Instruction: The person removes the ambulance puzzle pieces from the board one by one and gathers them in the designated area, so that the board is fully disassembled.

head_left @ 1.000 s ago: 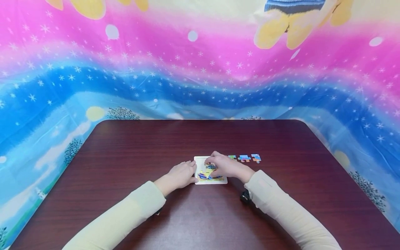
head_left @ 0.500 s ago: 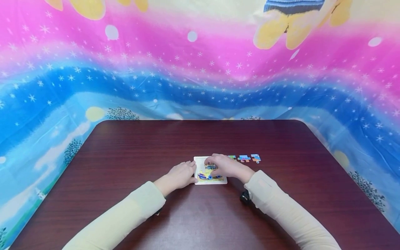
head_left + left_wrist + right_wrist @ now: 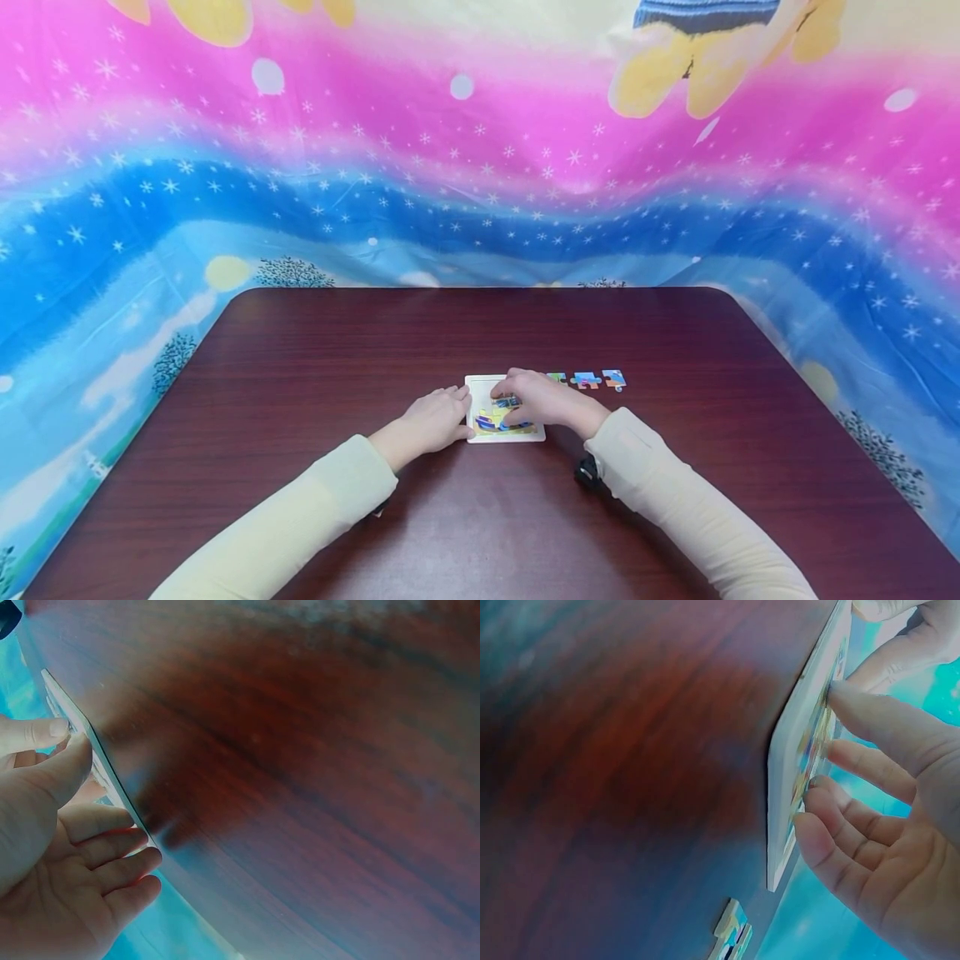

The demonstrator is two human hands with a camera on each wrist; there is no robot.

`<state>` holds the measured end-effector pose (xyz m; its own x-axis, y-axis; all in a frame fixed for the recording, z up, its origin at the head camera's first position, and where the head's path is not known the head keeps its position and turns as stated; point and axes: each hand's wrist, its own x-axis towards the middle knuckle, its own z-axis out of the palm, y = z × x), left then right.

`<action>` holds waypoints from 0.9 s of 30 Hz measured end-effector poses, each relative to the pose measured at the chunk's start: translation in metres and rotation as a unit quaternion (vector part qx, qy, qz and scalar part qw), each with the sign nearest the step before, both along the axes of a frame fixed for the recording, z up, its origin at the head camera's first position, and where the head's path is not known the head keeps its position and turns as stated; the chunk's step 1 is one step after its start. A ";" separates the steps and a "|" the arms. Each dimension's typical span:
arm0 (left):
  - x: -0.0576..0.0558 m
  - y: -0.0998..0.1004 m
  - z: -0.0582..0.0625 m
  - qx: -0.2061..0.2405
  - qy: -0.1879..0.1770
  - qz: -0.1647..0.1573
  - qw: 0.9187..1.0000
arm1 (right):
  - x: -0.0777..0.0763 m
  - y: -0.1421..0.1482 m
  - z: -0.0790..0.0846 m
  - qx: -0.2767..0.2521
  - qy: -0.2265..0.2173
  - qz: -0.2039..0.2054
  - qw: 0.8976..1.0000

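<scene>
In the head view, the board (image 3: 478, 390) is laid flat on the worktop (image 3: 360, 342), its yellow and blue picture (image 3: 486, 422) partly covered. The board's left edge is touched by the left hand (image 3: 435, 419), probably so that sliding is prevented. From the board's right, the right hand (image 3: 542, 398) is held over the picture, presumably so that the fitted pieces can be pressed level. To the right of the board, near its far edge, at least three loose pieces (image 3: 587, 381) are spaced in a row, probably for easy reach.

In the left wrist view, the left palm, hidden from the head, is shown: the grip is left apart, thumb and fingertips being set along the board's edge rather than wrapped round it.

In the right wrist view, what is masked from above by the right hand is revealed: fingertips are rested on the picture, spread apart, with nothing seen clamped between them. The board's thickness is also shown.
</scene>
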<state>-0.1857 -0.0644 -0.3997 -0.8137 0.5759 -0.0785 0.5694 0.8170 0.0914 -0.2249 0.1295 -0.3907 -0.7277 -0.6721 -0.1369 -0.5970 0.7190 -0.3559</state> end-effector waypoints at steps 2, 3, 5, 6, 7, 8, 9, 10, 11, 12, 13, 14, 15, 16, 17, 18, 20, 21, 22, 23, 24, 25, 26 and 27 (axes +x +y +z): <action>0.000 0.000 0.000 0.000 0.002 -0.001 1.000 | 0.000 0.000 0.000 0.002 0.001 0.002 1.000; 0.000 0.000 0.000 0.000 0.002 -0.001 1.000 | 0.000 0.000 0.000 0.001 0.001 0.002 1.000; 0.000 0.000 0.000 0.000 0.001 0.000 1.000 | 0.000 0.000 -0.001 -0.001 0.002 0.003 1.000; 0.000 0.000 0.000 0.001 0.000 0.000 1.000 | 0.000 0.000 -0.001 -0.003 0.002 0.003 1.000; 0.000 0.000 0.000 0.002 -0.001 0.001 1.000 | 0.000 0.000 -0.001 -0.004 0.002 0.004 1.000; 0.000 0.000 0.000 0.002 -0.002 0.002 1.000 | 0.000 0.000 -0.001 -0.006 0.002 0.004 1.000; 0.000 0.000 0.000 0.002 -0.002 0.002 1.000 | 0.000 0.000 -0.001 -0.007 0.002 0.004 1.000; 0.000 0.000 0.000 0.003 -0.001 0.002 1.000 | 0.000 0.000 -0.001 -0.009 0.002 0.004 1.000; 0.000 0.000 0.000 0.003 0.000 0.001 1.000 | 0.000 0.001 -0.002 -0.011 0.001 0.004 1.000; 0.000 -0.001 0.000 0.003 0.001 0.000 1.000 | 0.000 0.001 -0.002 -0.014 0.001 0.003 1.000; 0.000 0.000 0.000 0.002 0.001 0.000 1.000 | 0.000 0.001 -0.002 -0.018 0.000 0.003 1.000; 0.001 0.000 0.000 0.002 0.002 -0.001 1.000 | 0.000 0.002 -0.002 -0.021 -0.002 0.002 1.000; 0.001 0.000 0.000 0.003 0.002 -0.002 1.000 | -0.001 0.003 -0.003 -0.022 -0.002 0.000 1.000; 0.000 0.000 0.000 0.003 0.001 -0.001 1.000 | -0.001 0.003 -0.003 -0.024 -0.002 -0.002 1.000; 0.000 0.000 0.000 0.003 0.000 -0.001 1.000 | -0.001 0.004 -0.002 -0.026 -0.003 -0.005 1.000; 0.000 0.000 0.000 0.004 -0.001 -0.001 1.000 | -0.001 0.004 -0.002 -0.028 -0.003 -0.007 1.000; 0.000 0.000 0.000 0.005 -0.001 -0.001 1.000 | 0.000 0.006 0.000 -0.032 -0.004 -0.012 0.999; 0.000 0.000 0.000 0.007 -0.001 -0.002 1.000 | 0.000 0.007 0.001 -0.035 -0.003 -0.013 0.999; 0.000 0.000 0.000 0.006 0.000 -0.002 1.000 | 0.000 0.008 0.002 -0.038 -0.002 -0.013 0.999; 0.000 0.000 -0.001 0.007 0.001 -0.002 1.000 | 0.000 0.010 0.003 -0.040 -0.001 -0.014 0.999; 0.000 0.000 -0.001 0.007 0.002 -0.002 1.000 | 0.000 0.011 0.004 -0.042 0.001 -0.013 0.999; 0.000 0.000 0.000 0.007 0.002 -0.003 1.000 | 0.000 0.013 0.006 -0.044 0.002 -0.013 0.999; 0.000 0.000 0.000 0.007 0.003 -0.003 1.000 | 0.000 0.015 0.006 -0.044 0.005 -0.013 0.999; 0.000 0.000 0.000 0.007 0.004 -0.003 1.000 | 0.000 0.017 0.007 -0.045 0.007 -0.012 0.999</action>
<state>-0.1853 -0.0648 -0.4002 -0.8107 0.5821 -0.0634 0.5753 0.8120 0.0985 -0.2248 0.1461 -0.3834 -0.7452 -0.6635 -0.0662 -0.5855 0.6987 -0.4112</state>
